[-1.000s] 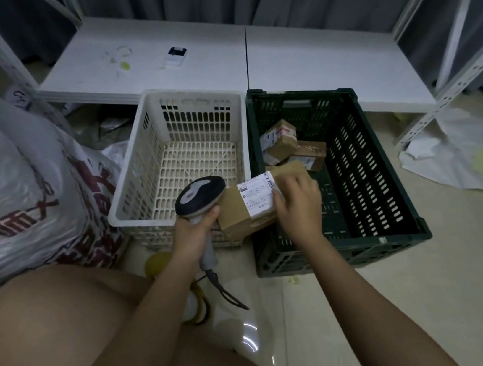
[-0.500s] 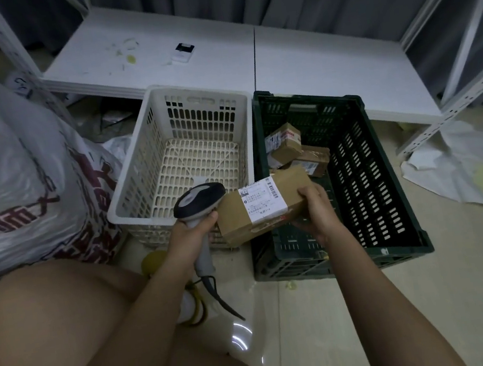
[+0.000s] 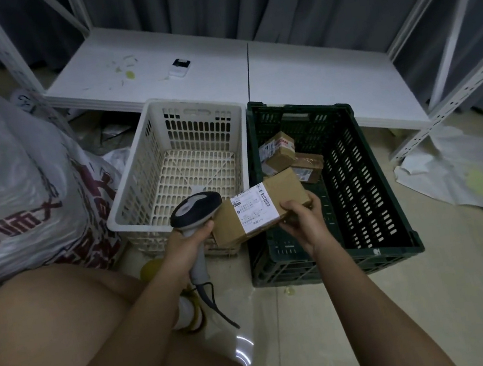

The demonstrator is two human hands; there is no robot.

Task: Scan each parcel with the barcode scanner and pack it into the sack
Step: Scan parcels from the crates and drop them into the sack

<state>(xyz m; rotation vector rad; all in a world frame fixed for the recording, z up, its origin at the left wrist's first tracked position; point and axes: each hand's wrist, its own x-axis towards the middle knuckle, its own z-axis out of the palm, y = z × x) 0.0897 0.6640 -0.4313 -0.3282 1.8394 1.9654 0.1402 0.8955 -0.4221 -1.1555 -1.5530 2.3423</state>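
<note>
Head view: your left hand (image 3: 188,242) gripping scanner (image 3: 196,210), your right hand (image 3: 300,221) holding parcel (image 3: 261,209) just right of scanner head, label facing up.

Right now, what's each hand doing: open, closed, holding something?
Left hand: closed, grips the barcode scanner by its handle.
Right hand: closed, holds the cardboard parcel by its right end.

Left hand (image 3: 187,243): fingers curled round a grey handle, forearm angled forward.
Right hand (image 3: 303,220): fingers curled under a brown box, thumb on top.
</note>
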